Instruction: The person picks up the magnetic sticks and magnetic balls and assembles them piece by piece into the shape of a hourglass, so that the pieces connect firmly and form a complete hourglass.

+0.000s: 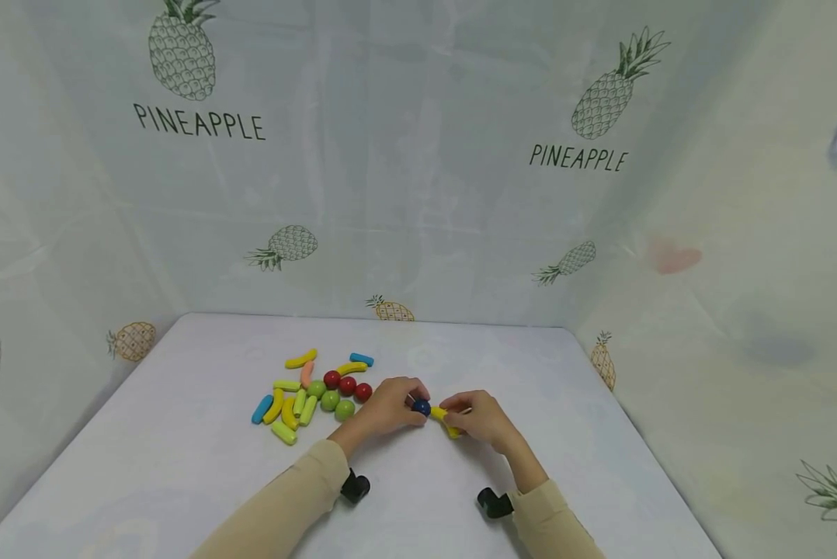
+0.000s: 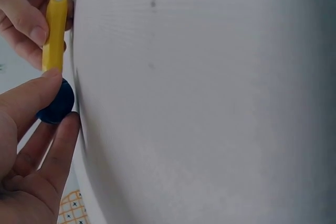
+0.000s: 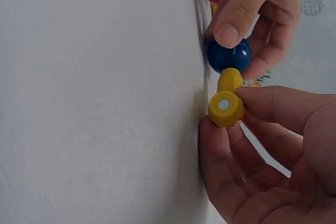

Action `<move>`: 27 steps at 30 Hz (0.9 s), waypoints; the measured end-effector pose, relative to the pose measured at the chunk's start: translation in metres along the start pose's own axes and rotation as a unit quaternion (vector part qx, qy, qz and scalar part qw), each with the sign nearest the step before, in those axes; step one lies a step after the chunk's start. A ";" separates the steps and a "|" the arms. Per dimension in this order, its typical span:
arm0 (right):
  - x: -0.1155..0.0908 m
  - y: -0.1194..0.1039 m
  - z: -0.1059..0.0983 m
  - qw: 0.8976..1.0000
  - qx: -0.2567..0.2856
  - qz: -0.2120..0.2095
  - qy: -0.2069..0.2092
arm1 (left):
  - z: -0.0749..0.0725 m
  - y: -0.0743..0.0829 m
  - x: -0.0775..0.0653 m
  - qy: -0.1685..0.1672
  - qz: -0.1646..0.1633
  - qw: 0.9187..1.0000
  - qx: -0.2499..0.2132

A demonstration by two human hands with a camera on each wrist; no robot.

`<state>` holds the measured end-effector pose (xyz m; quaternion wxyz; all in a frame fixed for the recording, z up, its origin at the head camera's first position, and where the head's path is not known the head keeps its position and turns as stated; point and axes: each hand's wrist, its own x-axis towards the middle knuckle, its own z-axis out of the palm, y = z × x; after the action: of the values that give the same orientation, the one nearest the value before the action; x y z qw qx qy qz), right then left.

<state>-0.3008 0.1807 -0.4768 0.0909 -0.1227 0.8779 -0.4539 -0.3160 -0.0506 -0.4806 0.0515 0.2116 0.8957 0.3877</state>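
My left hand [image 1: 389, 407] pinches a glossy blue ball [image 1: 421, 407] [image 3: 236, 59] between thumb and fingers, low over the white table. To its right, my right hand [image 1: 484, 421] grips a yellow curved magnetic rod [image 1: 453, 432] [image 2: 56, 38] by its near part. One end of this rod meets the blue ball in the right wrist view. Its other end faces that camera and shows a small round silver insert.
Left of my hands lie several green balls [image 1: 330, 401], red balls [image 1: 348, 386], yellow curved rods [image 1: 301, 359], light green rods [image 1: 308, 411], blue rods [image 1: 262, 409] and a pink rod [image 1: 307, 374]. A pineapple-print sheet [image 1: 404, 171] surrounds the white table [image 1: 418, 505].
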 end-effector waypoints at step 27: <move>0.007 0.001 0.004 1.000 0.012 -0.005 -0.014 | 0.001 -0.006 0.004 0.011 -0.008 0.999 -0.030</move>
<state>-0.3065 0.1762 -0.4801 0.1020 -0.1321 0.8703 -0.4634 -0.3211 -0.0517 -0.4850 0.0514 0.1984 0.8859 0.4163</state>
